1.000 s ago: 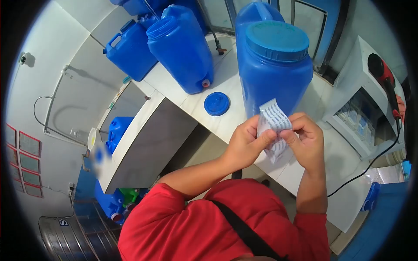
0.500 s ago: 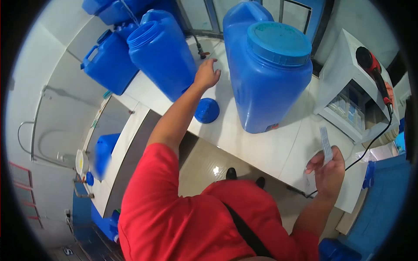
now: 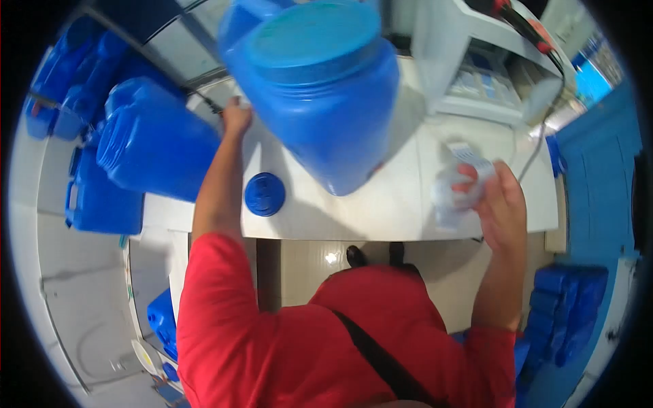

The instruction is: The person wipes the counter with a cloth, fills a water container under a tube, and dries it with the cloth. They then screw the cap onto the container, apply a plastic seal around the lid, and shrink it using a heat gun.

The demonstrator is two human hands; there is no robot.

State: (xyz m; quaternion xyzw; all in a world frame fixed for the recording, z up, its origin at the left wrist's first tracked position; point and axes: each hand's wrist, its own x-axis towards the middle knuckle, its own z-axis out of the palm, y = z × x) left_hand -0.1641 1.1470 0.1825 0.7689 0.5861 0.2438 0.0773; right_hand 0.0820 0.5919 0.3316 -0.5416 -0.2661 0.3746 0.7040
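Note:
My left hand [image 3: 237, 117] is closed at a small hose valve [image 3: 216, 107] on the counter; the fingers hide most of the valve. Close by, an uncapped blue jerrycan [image 3: 163, 146] stands tilted in view to the left. A blue screw cap [image 3: 264, 194] lies on the counter below that hand. In my right hand [image 3: 502, 204], a clear plastic seal band [image 3: 459, 187] with printed lettering is pinched between the fingers, blurred by motion. Between my hands stands a large blue container [image 3: 333, 122] with its round lid [image 3: 313, 41] on.
A white cabinet [image 3: 442, 68] with an open front stands at the back right, and a red and black heat gun [image 3: 520, 24] with a cord lies on top. More blue jerrycans [image 3: 105, 207] are at the left. The counter's front edge [image 3: 381, 238] runs before me.
My view has turned right, so everything sits further left. My left hand has gone from reaching toward the valve to closing at it. The band in my right hand has swung and blurred.

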